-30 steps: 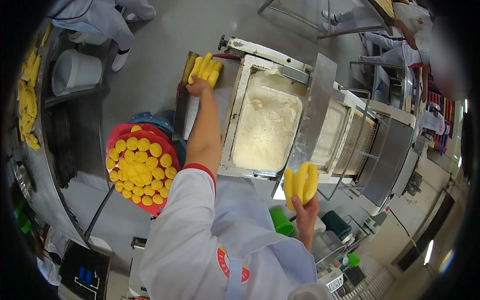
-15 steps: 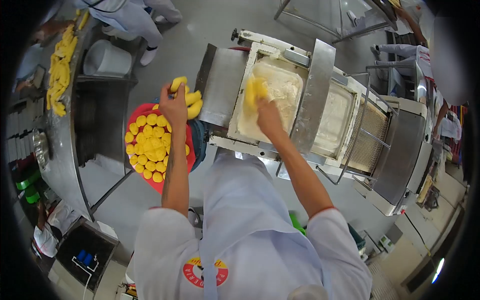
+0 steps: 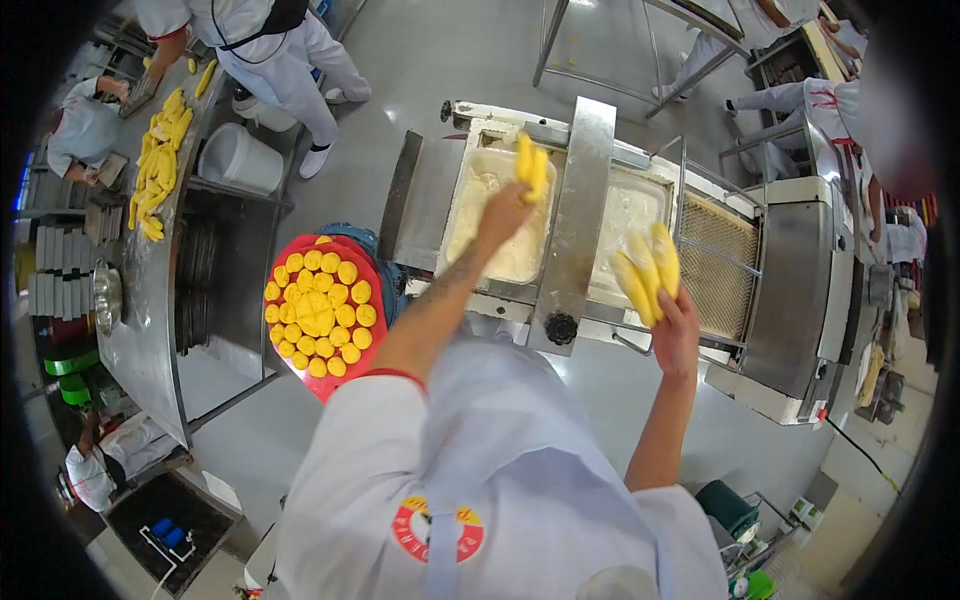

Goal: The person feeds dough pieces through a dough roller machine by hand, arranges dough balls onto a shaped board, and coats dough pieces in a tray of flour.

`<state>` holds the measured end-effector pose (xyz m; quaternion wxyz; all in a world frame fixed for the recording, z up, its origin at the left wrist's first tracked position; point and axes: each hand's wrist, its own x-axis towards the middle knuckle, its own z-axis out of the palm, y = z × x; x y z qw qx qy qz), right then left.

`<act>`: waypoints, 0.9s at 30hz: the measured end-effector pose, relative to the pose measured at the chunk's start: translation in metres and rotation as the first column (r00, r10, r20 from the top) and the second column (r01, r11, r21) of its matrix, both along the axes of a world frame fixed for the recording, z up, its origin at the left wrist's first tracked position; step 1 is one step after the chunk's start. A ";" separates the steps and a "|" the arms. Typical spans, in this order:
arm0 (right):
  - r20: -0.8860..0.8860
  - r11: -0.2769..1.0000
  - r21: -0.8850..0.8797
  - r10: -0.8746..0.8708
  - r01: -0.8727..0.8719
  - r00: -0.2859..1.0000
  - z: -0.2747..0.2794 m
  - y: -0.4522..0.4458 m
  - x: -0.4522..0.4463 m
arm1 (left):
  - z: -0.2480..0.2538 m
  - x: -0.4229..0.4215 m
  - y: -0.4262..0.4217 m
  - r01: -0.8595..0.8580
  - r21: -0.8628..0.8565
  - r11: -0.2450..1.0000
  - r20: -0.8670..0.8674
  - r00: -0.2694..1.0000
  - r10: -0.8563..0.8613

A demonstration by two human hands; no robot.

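My left hand (image 3: 504, 214) is closed round yellow dough rolls (image 3: 536, 172), holding them over the left flour tray (image 3: 452, 228) of the machine. To the right, my right hand (image 3: 677, 325) grips several long yellow dough rolls (image 3: 650, 268) dusted with white flour. They stand up from its fingers above the right flour tray (image 3: 612, 265). A metal plate (image 3: 580, 190) crosses the machine between the two trays. Left of my arms, many round yellow dough balls (image 3: 315, 313) lie on a red surface (image 3: 372, 282), apart from both hands.
A steel table (image 3: 150, 320) on the left bears a pile of yellow dough rolls (image 3: 163, 170), with a co-worker (image 3: 285, 50) beside it. A white bucket (image 3: 240, 160) sits below. The machine's mesh section (image 3: 718, 270) and metal frame extend rightward. Other people work at the edges.
My left hand has swung right from beside the dough balls to the left flour tray. My right hand has moved from that tray rightward, with floured rolls in it. The view has shifted.
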<state>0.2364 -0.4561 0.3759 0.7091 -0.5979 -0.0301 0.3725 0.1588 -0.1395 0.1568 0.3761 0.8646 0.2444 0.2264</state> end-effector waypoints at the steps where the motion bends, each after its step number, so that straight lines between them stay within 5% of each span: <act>1: 0.028 0.999 -0.033 -0.039 0.040 0.999 -0.001 -0.018 -0.006 | -0.014 0.005 -0.011 -0.033 -0.095 0.995 0.002 0.999 0.034; 4: 0.101 0.978 -0.152 -0.129 0.143 0.986 -0.002 -0.063 -0.009 | -0.023 0.004 -0.035 -0.177 -0.470 0.864 -0.032 0.982 0.184; 6: 0.076 0.978 -0.102 -0.174 0.181 0.982 -0.027 -0.105 -0.009 | -0.031 0.005 -0.009 -0.141 -0.574 0.807 0.039 0.979 0.199; 7: 0.044 0.984 0.026 -0.176 0.175 0.983 -0.062 -0.118 0.004 | 0.006 0.006 -0.001 -0.240 -0.708 0.664 -0.082 0.962 0.259; 8: -0.003 0.987 0.091 -0.133 0.133 0.991 -0.054 -0.103 0.004 | -0.033 0.009 0.011 -0.314 -0.614 0.724 -0.008 0.920 0.392; 10: 0.018 0.996 0.075 -0.039 0.037 0.999 -0.052 -0.090 0.013 | 0.049 -0.014 0.019 -0.308 -0.425 0.851 0.033 0.935 0.354; 11: 0.034 0.996 0.085 -0.033 0.030 0.999 -0.048 -0.075 0.015 | 0.071 -0.030 0.022 -0.260 -0.474 0.842 0.167 0.912 0.375; 14: 0.123 0.997 0.016 0.076 -0.079 0.989 -0.061 -0.044 0.028 | 0.129 -0.086 0.028 -0.334 -0.452 0.827 0.185 0.872 0.453; 16: 0.199 0.948 -0.297 0.179 -0.115 0.963 -0.026 -0.004 0.010 | 0.164 -0.136 0.023 -0.395 -0.469 0.790 0.175 0.835 0.522; 20: 0.317 0.890 -0.299 0.434 -0.345 0.843 -0.046 0.063 -0.013 | 0.196 -0.275 0.015 -0.558 -0.433 0.708 0.132 0.737 0.663; 22: 0.718 0.791 -0.462 0.599 -0.401 0.355 -0.057 0.101 -0.037 | 0.210 -0.344 0.016 -0.571 -0.490 0.659 0.108 0.710 0.696; 25: 0.336 0.793 -0.262 0.609 -0.549 0.719 -0.072 0.191 -0.097 | 0.196 -0.429 0.039 -0.687 -0.353 0.636 0.090 0.652 0.753; 27: 0.221 0.773 -0.092 0.630 -0.627 0.744 -0.044 0.280 -0.154 | 0.182 -0.485 0.075 -0.752 -0.190 0.631 0.133 0.617 0.775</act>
